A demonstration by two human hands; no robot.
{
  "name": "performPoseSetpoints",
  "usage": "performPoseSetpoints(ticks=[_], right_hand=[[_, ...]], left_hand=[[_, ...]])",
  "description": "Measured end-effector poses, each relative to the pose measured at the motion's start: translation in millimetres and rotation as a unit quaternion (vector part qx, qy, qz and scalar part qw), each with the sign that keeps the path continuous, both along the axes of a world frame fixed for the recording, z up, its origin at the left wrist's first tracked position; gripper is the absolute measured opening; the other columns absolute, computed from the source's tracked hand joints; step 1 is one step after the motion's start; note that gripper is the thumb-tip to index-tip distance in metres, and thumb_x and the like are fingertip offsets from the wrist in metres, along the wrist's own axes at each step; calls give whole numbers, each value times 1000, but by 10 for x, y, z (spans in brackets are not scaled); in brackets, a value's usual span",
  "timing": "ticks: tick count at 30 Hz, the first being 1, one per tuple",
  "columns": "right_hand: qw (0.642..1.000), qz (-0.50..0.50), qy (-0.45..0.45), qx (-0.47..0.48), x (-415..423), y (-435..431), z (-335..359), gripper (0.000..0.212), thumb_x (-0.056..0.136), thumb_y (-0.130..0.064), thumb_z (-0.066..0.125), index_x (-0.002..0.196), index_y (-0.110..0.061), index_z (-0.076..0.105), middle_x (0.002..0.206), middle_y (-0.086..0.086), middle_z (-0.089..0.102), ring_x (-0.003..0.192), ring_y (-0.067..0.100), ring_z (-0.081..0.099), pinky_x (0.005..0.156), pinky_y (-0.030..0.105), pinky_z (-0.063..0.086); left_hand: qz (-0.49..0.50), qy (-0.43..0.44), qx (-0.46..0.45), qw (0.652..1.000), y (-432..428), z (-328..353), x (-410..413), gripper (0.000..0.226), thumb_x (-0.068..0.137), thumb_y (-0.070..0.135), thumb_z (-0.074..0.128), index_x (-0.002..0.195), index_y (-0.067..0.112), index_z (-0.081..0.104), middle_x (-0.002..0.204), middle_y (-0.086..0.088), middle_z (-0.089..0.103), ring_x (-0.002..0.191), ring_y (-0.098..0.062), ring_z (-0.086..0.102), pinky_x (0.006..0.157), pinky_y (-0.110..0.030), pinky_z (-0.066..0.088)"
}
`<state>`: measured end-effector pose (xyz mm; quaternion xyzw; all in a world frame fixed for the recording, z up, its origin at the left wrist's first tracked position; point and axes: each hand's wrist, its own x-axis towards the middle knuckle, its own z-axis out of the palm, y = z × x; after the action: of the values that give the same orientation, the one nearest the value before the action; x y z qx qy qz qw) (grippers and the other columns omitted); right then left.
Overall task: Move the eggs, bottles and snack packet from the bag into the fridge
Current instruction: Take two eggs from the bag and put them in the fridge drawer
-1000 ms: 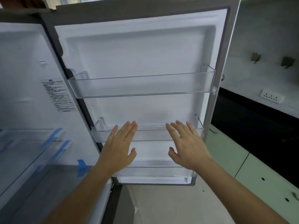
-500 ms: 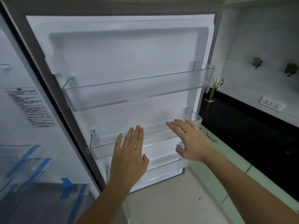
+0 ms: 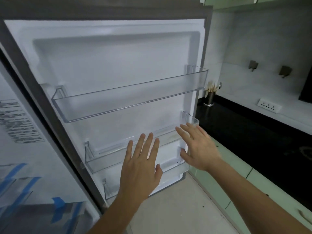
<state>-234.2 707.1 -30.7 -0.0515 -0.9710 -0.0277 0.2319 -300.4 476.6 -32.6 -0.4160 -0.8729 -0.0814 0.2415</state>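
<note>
Over the last second the fridge door [image 3: 118,65] has been swung further open and the view has been turned to the right, so that the door's inner face is now seen almost square on. A dark surface [image 3: 253,132] with a utensil holder [image 3: 210,97] has been brought into sight beyond its edge. The left hand [image 3: 141,166] is held flat before the middle door shelf [image 3: 101,159], its grip wide, the fingers straight and nothing held. The right hand [image 3: 200,149] has been carried outward to the right-hand corner of that same shelf, its grip likewise wide and empty. Whether its fingertips touch the plastic cannot be told. The upper door shelf [image 3: 131,98] and the middle one are seen to be bare, and nothing can be made out in the lowest one behind the left wrist. The eggs, bottles and snack packet are not in view, nor is the bag, so they are judged to lie somewhere outside the frame. The door is thus judged to be opened and ready, with no item yet loaded, and both hands are left free for the bag to be reached.
</note>
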Motion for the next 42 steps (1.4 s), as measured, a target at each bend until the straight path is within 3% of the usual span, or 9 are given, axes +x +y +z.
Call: performPoseSetpoints(ticks=[3,6,9,18,30,42], right_hand=[[998,-61,19,-16,388,-20,-118,66,82,-33,65,145,-14,50,143,11,56,139,32,47,119,52,33],[991,-127,22,-43,851,-41,-299,60,84,-34,55,141,-14,53,140,12,58,136,32,50,115,53,37],[978,-197,6,-67,1349,-71,-505,59,86,-37,49,141,-15,54,141,12,57,137,32,49,115,52,38],[922,-366,-4,-124,2659,-241,-928,59,84,-38,50,139,-17,57,137,7,61,133,30,53,113,49,42],[785,-594,39,-171,3684,-821,-1224,57,82,-36,54,135,-16,59,133,7,63,127,30,57,108,48,46],[646,-744,33,-169,4214,-2015,-1401,55,83,-35,59,134,-15,58,131,8,63,126,30,56,108,47,45]], left_hand=[[-83,-26,1,996,233,-135,204,68,85,43,60,148,21,46,158,-5,39,146,-28,35,120,-51,24],[-144,-66,-6,987,477,-318,443,63,86,41,51,146,20,49,153,-4,46,142,-27,42,114,-53,35],[-184,-91,-25,978,715,-475,694,63,85,37,44,144,18,50,151,-4,49,139,-27,44,114,-52,36],[-321,-144,-100,931,1364,-856,1563,64,84,44,48,142,18,51,147,-2,53,136,-27,48,110,-50,41],[-519,-138,-160,828,1688,-1068,2449,63,83,47,46,140,21,53,144,0,56,133,-25,52,109,-47,44],[-658,-142,-197,713,1328,-1395,3092,63,84,46,44,140,19,55,142,-1,58,133,-24,52,109,-44,42]])
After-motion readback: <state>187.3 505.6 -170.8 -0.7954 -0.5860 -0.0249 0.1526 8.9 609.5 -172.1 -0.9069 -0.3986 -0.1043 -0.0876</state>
